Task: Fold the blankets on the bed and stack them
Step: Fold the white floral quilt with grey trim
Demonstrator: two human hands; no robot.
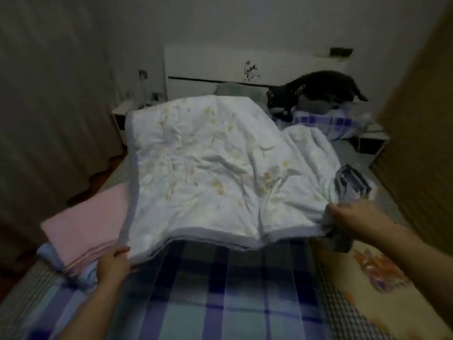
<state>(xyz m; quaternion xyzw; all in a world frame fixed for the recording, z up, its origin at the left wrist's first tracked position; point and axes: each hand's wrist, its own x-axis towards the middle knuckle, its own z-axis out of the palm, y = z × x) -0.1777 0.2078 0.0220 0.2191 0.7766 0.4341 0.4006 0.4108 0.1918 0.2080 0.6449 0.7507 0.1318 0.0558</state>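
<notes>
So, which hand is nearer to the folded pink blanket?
Left. The left hand grips the white blanket right beside the pink blanket. The right hand holds the opposite corner, far across the bed.

The quilt lies spread on the bed. The left hand holds the quilt's near left corner and the right hand its near right corner. Left of the quilt, touching it, sits a stack of folded blankets. Behind the quilt stands the headboard; behind and right of it lies a heap of clothes.
</notes>
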